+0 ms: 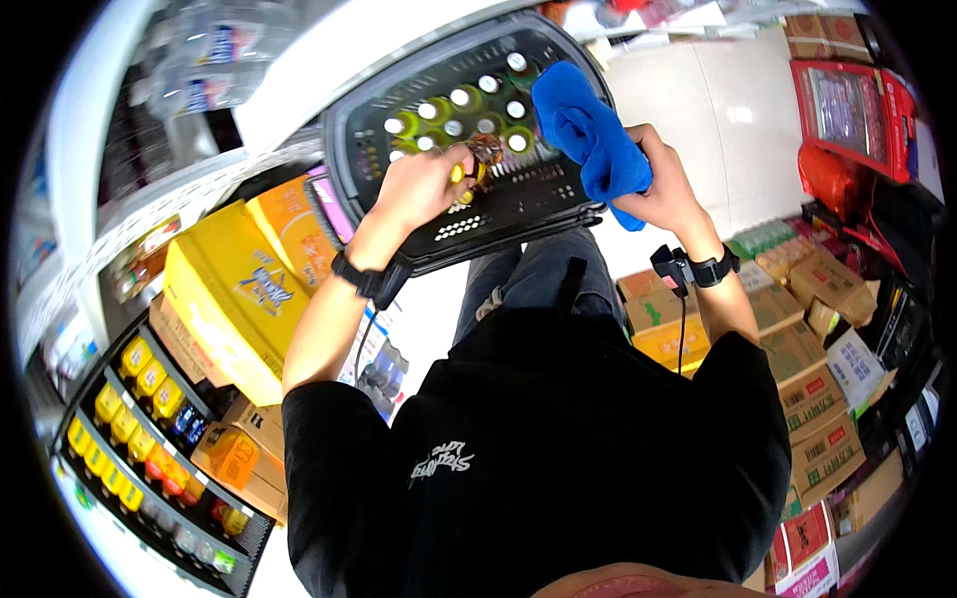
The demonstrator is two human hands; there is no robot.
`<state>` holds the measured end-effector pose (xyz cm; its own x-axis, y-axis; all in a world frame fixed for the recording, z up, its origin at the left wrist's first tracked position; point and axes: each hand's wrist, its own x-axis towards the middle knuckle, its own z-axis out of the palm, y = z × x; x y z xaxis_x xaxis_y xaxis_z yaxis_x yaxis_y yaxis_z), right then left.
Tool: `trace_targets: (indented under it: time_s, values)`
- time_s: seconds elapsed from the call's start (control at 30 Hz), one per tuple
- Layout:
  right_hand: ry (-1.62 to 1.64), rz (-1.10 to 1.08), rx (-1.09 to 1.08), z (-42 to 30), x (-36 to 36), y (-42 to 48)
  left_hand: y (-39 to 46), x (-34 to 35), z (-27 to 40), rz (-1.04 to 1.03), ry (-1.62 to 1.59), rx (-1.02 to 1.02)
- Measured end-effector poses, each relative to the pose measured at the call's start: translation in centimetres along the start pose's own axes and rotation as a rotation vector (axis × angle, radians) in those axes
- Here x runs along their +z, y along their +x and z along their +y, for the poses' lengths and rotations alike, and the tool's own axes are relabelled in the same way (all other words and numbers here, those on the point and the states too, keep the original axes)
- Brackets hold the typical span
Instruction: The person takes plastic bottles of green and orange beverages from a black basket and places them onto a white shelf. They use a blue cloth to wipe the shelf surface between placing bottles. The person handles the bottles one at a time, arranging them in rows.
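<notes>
My left hand [428, 181] reaches over a black plastic basket [377, 238], its fingers closed around the neck of a brown bottle [487, 148] with a yellow cap. Another yellow cap shows just below that hand. Farther back in the basket stand several green bottles [469, 97] with white caps, upright and close together. A bunched blue cloth [576, 119] is gripped in my right hand [662, 179], above the basket's right end. Part of the cloth covers the basket rim there. My left fingers partly hide the brown bottle.
Shelving [247, 161] with wrapped bottles runs along the left. Below it are yellow cartons [232, 299] and a black rack [149, 448] of yellow-topped bottles. Stacked cardboard boxes [796, 359] stand on the right, near a red box [852, 112]. Pale floor tiles [695, 127] show beyond the basket.
</notes>
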<state>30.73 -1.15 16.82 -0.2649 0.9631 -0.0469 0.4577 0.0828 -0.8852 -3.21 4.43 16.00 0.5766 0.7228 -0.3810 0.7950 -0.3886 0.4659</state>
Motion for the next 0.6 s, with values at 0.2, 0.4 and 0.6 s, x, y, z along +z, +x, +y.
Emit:
trace_targets:
  time_s: [0.2,0.4,0.6]
  values:
    - [0.428,0.117,-0.199,-7.9,1.2,4.4,-8.7,-17.7,9.0,0.573,0.266,0.328]
    - [0.480,0.063,-0.816,-13.8,5.3,8.9,-13.2,-26.5,14.8,0.959,0.066,0.374]
    - [0.269,0.166,-0.795,-22.0,3.1,10.4,-13.7,-26.4,16.8,1.001,0.151,0.381]
